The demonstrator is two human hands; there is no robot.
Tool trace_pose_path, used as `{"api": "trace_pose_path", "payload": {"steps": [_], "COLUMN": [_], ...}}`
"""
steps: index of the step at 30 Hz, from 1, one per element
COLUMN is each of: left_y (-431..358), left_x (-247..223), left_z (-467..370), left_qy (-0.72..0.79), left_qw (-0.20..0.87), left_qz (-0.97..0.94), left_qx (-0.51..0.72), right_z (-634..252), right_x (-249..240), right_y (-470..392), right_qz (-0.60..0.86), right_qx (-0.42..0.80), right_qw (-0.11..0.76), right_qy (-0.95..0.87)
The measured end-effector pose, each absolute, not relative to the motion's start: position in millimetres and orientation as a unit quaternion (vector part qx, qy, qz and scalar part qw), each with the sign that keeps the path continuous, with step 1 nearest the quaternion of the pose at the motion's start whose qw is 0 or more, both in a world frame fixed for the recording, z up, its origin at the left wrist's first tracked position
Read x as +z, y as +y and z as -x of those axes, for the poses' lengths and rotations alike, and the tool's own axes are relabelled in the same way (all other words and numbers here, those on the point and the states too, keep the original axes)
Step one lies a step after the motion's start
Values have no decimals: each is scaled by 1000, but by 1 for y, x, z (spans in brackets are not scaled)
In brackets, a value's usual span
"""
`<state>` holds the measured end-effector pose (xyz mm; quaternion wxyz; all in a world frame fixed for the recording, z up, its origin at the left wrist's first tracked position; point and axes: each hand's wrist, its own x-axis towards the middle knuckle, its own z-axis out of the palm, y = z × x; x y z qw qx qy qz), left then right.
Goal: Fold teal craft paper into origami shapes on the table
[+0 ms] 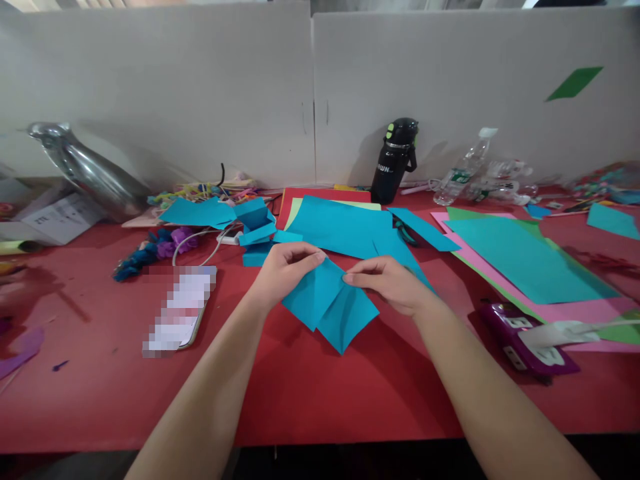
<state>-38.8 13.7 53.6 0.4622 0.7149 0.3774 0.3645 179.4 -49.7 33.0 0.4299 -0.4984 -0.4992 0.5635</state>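
Between my hands is a piece of folded blue paper (330, 300), creased, with a flap standing apart along its middle and one corner pointing down toward me. My left hand (290, 267) pinches its upper left edge between thumb and fingers. At the upper right edge, my right hand (383, 280) pinches the paper with thumb and forefinger. Just beyond my hands lie large blue sheets (335, 223). To their left are several folded blue pieces (257, 227), and behind my right hand a blue strip (425, 229) partly covers dark-handled scissors (404, 233).
On the red table (300, 400), a phone (185, 310) lies left of my arm. A purple power strip (530, 343) with a white plug is at right, beside stacked coloured paper (530, 260). Behind stand a black bottle (395, 160), a plastic bottle (465, 170) and a metal jug (93, 170).
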Motion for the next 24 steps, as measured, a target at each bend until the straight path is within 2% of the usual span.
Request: {"api": "trace_pose_path", "payload": {"steps": [8, 15, 21, 24], "left_y": [12, 11, 13, 15], "left_x": [53, 58, 57, 56], "left_z": [37, 41, 41, 44], "left_qy": [399, 373, 417, 381], "left_qw": [436, 503, 458, 466], "left_qz": [-701, -718, -716, -744], "left_qx": [399, 305, 323, 291], "right_z": [-179, -179, -180, -182], "right_x": [34, 35, 32, 28], "right_y": [-50, -51, -48, -46], "right_qz": [493, 506, 490, 498], "right_qx": [553, 547, 563, 569], "right_qw": [428, 436, 456, 468], "right_qy": [-517, -505, -484, -457]}}
